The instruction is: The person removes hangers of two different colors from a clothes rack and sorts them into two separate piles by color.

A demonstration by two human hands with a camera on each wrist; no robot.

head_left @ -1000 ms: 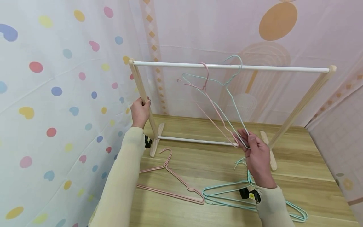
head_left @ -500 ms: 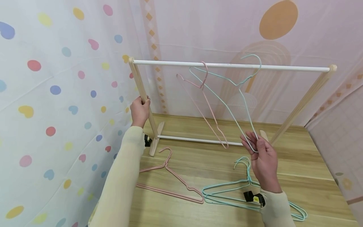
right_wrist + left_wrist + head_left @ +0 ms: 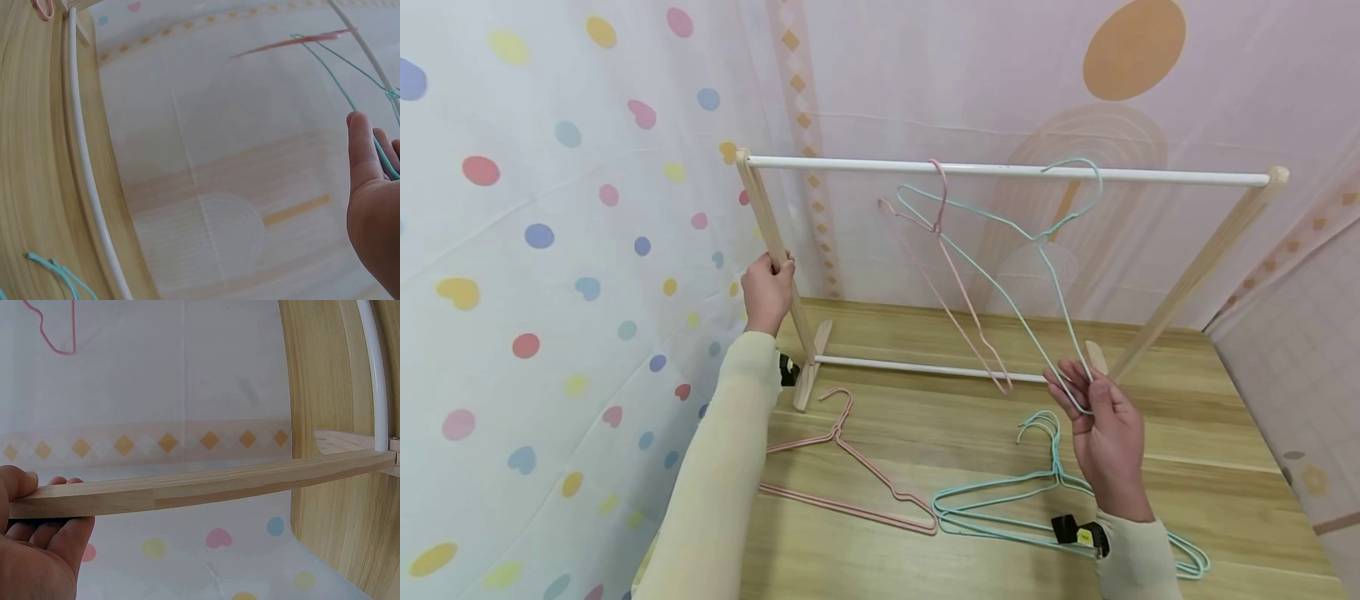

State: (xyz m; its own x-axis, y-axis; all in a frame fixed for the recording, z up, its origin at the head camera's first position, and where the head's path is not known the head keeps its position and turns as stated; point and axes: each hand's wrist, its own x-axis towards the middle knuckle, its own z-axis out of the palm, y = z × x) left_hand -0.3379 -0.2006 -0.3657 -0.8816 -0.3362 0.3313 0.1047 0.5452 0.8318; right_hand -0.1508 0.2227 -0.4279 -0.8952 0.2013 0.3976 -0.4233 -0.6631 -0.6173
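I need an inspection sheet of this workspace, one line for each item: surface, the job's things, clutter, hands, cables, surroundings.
Surface: wooden table, light grain.
Job's things: wooden rack with white top rail; pink hanger hooked on the rail; teal hanger with its hook over the rail.
Clutter: one pink hanger on the table; a stack of teal hangers on the table.
Hands: left hand grips the rack's left post; right hand holds the teal hanger's lower corner in its fingers.
Cables: nothing seen.
Surroundings: dotted curtain on the left, patterned pink curtain behind.
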